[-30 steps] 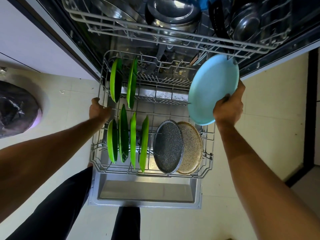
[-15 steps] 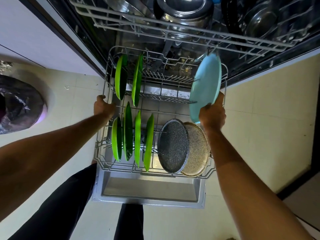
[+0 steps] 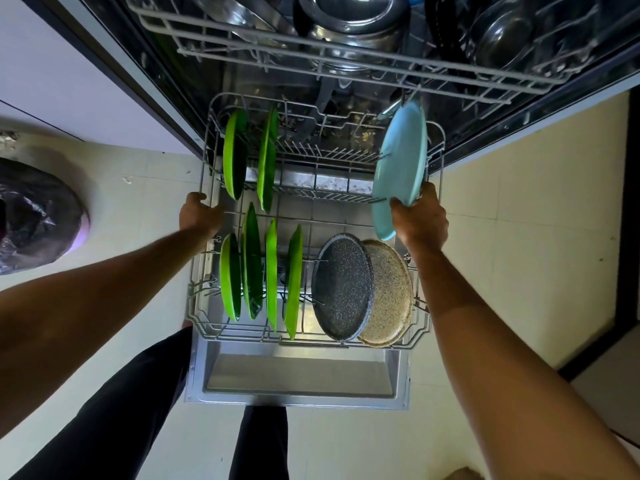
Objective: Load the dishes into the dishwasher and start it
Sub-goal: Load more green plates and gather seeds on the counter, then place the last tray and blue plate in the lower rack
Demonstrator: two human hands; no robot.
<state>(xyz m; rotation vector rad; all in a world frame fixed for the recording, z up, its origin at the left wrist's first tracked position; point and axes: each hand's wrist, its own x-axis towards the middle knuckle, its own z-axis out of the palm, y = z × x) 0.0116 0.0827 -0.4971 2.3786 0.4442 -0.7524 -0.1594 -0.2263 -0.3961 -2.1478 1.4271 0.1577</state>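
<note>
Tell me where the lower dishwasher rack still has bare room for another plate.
Freest: the back row of tines, between the two upright green plates on the left and the round light-blue plate held by the right hand. The front row is crowded: four green plates, then a dark speckled plate overlapping a beige speckled plate.

Floor's pale cream tile (image 3: 519, 237) with thin grout lines, brighter over on the right. A white cabinet front (image 3: 69, 81) runs along the upper left, and a black bin bag (image 3: 31, 216) sits on the floor below it. There's a dark frame strip (image 3: 628, 220) far right.
</note>
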